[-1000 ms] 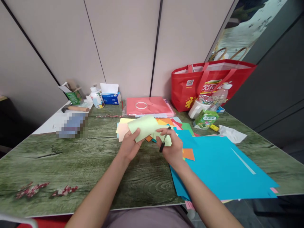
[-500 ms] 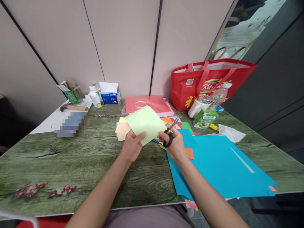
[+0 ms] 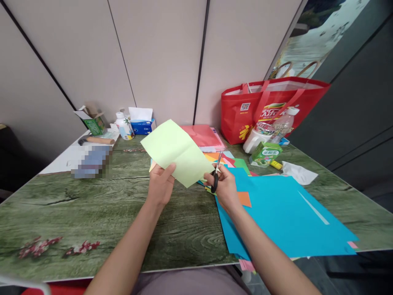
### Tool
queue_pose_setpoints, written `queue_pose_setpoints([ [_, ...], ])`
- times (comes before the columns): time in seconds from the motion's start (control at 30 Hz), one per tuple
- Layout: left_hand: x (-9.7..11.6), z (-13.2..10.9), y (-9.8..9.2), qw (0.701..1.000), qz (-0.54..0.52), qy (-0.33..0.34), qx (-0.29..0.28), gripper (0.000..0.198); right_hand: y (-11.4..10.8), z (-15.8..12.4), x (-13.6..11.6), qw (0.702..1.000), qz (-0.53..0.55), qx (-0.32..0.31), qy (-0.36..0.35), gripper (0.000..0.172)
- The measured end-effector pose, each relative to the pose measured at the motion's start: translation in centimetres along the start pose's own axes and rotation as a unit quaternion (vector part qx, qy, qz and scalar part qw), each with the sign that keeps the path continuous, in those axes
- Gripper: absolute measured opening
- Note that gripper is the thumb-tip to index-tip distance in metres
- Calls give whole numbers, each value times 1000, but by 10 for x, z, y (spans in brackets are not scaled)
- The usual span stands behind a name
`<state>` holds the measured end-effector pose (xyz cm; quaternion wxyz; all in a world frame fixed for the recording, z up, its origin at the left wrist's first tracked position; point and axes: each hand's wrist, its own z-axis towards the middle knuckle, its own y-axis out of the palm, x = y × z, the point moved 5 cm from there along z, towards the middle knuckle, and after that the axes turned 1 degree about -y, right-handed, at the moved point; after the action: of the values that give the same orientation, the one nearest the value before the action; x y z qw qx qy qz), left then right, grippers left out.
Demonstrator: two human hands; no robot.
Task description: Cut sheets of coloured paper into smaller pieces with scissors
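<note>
My left hand (image 3: pixel 160 184) pinches the lower edge of a pale green sheet of paper (image 3: pixel 176 152), thumb on its front, and holds it up over the table, unfolded, with a crease down its middle. My right hand (image 3: pixel 225 188) is closed round the black handles of a pair of scissors (image 3: pixel 215 173). Their blades point up, right beside the sheet's right edge. Under both hands lies a loose pile of coloured paper squares (image 3: pixel 225 160).
A large blue sheet (image 3: pixel 285 213) covers the green wood-grain table (image 3: pixel 92 209) at my right. At the back stand a red tote bag (image 3: pixel 270 104), a pink paper stack (image 3: pixel 204 137), a tissue box (image 3: pixel 143 125), a small bottle (image 3: pixel 124 126) and a green carton (image 3: pixel 266 153).
The folded green sheet has been opened out and raised higher to the left. The scissors, lying along my right palm before, now point up at the sheet's right edge.
</note>
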<state>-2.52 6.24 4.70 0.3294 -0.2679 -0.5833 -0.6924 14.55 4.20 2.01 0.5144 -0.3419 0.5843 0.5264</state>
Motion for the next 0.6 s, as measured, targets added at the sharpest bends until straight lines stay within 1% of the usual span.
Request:
queue_pose_setpoints([
  [0.13,4,5,-4,999,4,27,23,21,-3,1,1,1000,4,25,-13,34],
  [0.2,2,6,-8,999,5,23,26,24,-3,1,0,999,11,25,-29,32],
  [0.27,-5,6,-12,999,11,-18,30,34,-5,1,-2,997,12,39,-59,29],
  [0.33,-17,2,-12,993,27,-114,15,35,-10,0,-8,991,-6,75,-114,25],
  [0.37,-23,-1,-10,985,33,-170,-7,35,-12,-1,-12,984,-22,96,-148,23],
  [0.4,-28,-5,-5,974,32,-219,-42,37,-14,-2,-17,976,-42,116,-182,20],
  [0.43,-31,-10,1,964,24,-251,-86,42,-16,-4,-22,966,-63,133,-213,18],
  [0.47,-31,-14,8,955,9,-264,-133,48,-17,-6,-27,956,-82,148,-240,16],
  [0.53,-25,-20,21,949,-25,-233,-211,61,-18,-9,-34,937,-107,171,-286,14],
  [0.57,-20,-21,26,947,-40,-210,-238,64,-18,-11,-37,928,-113,179,-308,13],
  [0.6,-17,-22,30,946,-51,-196,-253,65,-18,-12,-39,919,-112,184,-330,13],
])
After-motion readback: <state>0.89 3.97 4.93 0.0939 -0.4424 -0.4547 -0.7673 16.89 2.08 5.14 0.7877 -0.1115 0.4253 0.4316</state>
